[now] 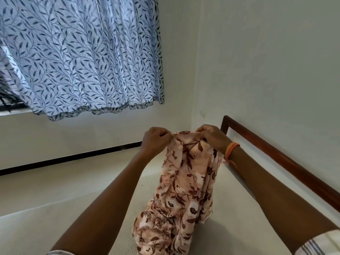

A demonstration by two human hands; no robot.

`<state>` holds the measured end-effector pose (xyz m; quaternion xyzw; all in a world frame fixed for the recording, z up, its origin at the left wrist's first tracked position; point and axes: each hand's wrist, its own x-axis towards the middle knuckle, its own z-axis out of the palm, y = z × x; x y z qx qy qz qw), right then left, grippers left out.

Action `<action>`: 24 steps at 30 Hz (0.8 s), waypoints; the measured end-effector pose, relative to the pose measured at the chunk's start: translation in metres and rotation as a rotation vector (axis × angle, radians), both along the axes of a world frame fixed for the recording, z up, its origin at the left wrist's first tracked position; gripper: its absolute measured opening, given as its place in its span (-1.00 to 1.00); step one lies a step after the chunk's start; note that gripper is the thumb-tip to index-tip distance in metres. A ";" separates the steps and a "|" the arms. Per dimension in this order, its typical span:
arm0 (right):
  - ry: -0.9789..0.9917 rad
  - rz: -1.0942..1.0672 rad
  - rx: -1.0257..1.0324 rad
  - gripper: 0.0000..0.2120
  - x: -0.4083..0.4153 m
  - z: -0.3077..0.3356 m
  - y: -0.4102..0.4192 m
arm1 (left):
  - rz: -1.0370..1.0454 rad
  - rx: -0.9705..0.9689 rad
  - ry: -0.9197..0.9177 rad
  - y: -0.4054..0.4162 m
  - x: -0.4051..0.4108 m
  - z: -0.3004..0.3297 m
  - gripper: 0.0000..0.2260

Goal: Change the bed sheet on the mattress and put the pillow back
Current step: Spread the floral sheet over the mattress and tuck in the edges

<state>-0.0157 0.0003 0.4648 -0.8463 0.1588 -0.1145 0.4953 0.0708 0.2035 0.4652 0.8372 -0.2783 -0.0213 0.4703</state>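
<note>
Both forearms reach up from the bottom of the frame, and between them hangs a peach floral bed sheet (185,190), its lower folds bunched on the bare cream mattress (73,214). At centre frame the left hand (154,140) and right hand (213,138) pinch the sheet's top edge, close together. An orange band (232,149) circles the right wrist. A wooden bed rail (276,153) runs down the right side, and a leaf-print curtain (82,56) fills the upper left.

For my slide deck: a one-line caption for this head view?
Both hands, left hand and right hand, hold up a floral sheet over the bare mattress.
</note>
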 end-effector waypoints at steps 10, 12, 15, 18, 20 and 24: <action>0.119 -0.141 0.324 -0.24 -0.010 -0.026 0.041 | -0.116 -0.423 0.697 -0.019 -0.028 -0.026 -0.80; 0.117 0.004 0.274 -0.15 -0.015 -0.038 0.053 | -0.099 -0.386 0.682 -0.022 -0.033 -0.029 -0.83; -0.086 -0.083 0.098 -0.54 -0.017 -0.045 0.046 | -0.081 -0.414 0.747 -0.020 -0.033 -0.021 -0.85; -0.068 -0.139 -0.103 -0.76 -0.020 -0.053 0.004 | 0.127 -0.661 0.886 -0.012 -0.010 -0.012 -0.77; 0.249 -0.097 -0.472 -0.84 -0.027 -0.069 -0.026 | 0.205 -0.689 0.838 -0.001 0.007 -0.006 -0.78; 1.015 0.060 -0.991 -0.54 -0.054 -0.101 -0.038 | -0.014 -0.385 0.624 0.011 0.012 0.013 -0.76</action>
